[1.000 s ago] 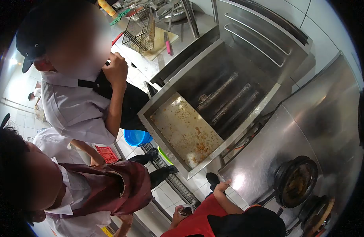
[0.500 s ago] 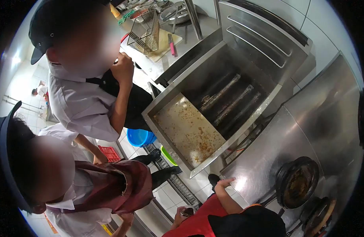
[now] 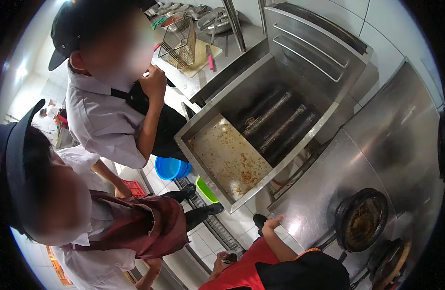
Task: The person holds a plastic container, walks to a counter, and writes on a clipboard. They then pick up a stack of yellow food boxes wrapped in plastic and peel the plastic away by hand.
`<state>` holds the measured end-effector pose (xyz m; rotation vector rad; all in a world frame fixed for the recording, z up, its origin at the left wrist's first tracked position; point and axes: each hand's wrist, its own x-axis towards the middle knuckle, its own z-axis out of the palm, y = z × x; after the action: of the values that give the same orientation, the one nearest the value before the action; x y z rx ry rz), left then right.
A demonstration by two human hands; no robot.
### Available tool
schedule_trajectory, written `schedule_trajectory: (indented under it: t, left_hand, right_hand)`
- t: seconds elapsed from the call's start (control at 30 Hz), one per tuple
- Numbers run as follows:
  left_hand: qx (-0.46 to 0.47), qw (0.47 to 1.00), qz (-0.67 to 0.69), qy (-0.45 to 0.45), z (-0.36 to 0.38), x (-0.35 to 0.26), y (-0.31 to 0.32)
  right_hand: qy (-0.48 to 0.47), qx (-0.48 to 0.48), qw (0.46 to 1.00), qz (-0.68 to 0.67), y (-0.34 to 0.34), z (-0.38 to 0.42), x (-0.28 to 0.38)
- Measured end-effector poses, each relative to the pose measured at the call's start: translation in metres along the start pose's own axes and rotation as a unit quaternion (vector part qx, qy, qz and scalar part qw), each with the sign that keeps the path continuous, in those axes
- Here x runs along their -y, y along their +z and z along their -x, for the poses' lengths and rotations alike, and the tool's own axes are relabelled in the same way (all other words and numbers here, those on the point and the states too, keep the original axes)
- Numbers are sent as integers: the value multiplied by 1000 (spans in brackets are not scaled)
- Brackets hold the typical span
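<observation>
My left hand (image 3: 218, 265), low in the middle, is closed around a small dark brown object with a pale edge (image 3: 228, 258); I cannot tell what it is. My right hand (image 3: 270, 224) rests by the near corner of the stainless steel counter (image 3: 319, 186), fingers stretched towards its edge and holding nothing. Above my hands stands a deep fryer (image 3: 254, 205) with its well uncovered. Dark tubes (image 3: 283, 128) run along its bottom, and a stained metal plate (image 3: 222, 150) with brown crumbs lies in the front part.
Two people in white shirts (image 3: 104, 116) stand at the left. Beyond the fryer are a wire fry basket (image 3: 181, 46) and a pink-handled knife (image 3: 210, 59) on a board. Black pans (image 3: 361, 220) sit at the lower right. A blue bucket (image 3: 171, 168) and green basin (image 3: 206, 189) are below.
The view has shifted slightly, so the fryer and counter sit a little differently. The two people at the left appear further right. My hands keep their places.
</observation>
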<state>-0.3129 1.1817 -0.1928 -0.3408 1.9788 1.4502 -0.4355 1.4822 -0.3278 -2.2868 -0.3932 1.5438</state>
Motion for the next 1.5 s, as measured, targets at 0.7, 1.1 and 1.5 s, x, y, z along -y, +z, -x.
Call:
schedule_trajectory:
  t: [0.7, 1.1, 1.5]
  left_hand:
    - [34, 937, -222, 266, -52, 88, 16]
    - [31, 997, -47, 49, 7, -38, 24]
    - [92, 979, 120, 137, 17, -8, -11]
  right_hand:
    - [87, 197, 975, 61, -20, 18, 29]
    - [148, 362, 914, 108, -33, -17, 38]
    - [34, 332, 916, 222, -29, -29, 39]
